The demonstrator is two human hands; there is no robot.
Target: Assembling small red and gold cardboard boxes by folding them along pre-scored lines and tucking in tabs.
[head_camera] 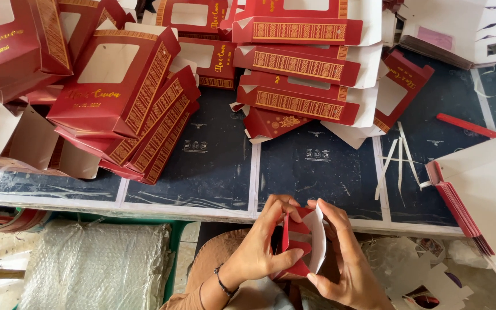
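A small dark red cardboard box (301, 244), white on the inside, is held half folded over my lap, just below the table's near edge. My left hand (262, 244) grips its left side, thumb pressed on the red front. My right hand (345, 258) holds the right side, fingers curled over the white flap at the top. A dark cord bracelet circles my left wrist.
The dark work table (213, 166) carries stacks of folded red window boxes (127, 103) at left and back, flat box blanks (472, 189) at right, thin white strips (400, 163) and a red stick (467, 125). A bubble-wrap bundle (96, 267) lies below left.
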